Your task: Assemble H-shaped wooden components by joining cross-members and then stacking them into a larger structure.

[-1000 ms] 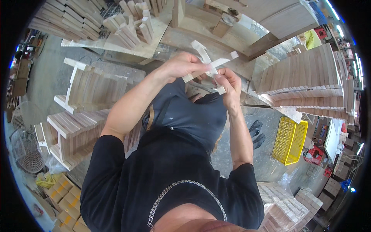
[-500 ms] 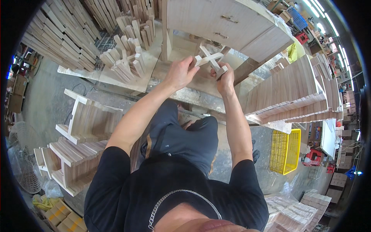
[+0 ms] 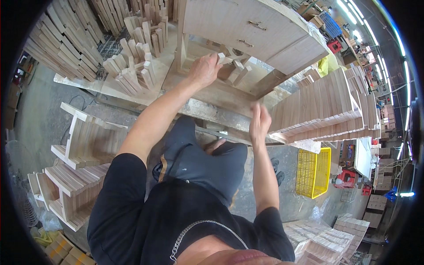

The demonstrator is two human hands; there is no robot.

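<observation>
My left hand (image 3: pixel 204 70) is closed on one end of a small pale wooden piece (image 3: pixel 222 58), under the raised front of a wooden machine housing (image 3: pixel 247 28). Beside that piece, a few short wooden bars (image 3: pixel 237 73) stick up in the opening beneath the housing. Whether they join the piece in my left hand, I cannot tell. My right hand (image 3: pixel 259 121) is over the front edge of the workbench (image 3: pixel 216 110), close to a row of stacked boards (image 3: pixel 318 104). Motion blurs its fingers, and no object shows in it.
Bundles of short wooden sticks (image 3: pixel 134 66) stand on the bench at left, with long strips (image 3: pixel 66 42) behind. Stacked wooden frames (image 3: pixel 92 141) are on the left. A yellow plastic crate (image 3: pixel 312 172) sits on the floor at right, below the stacked boards.
My right hand has let go of the crossed wooden piece and drawn back toward me. My left hand has shifted slightly up and left, still gripping. The whole view has moved a little.
</observation>
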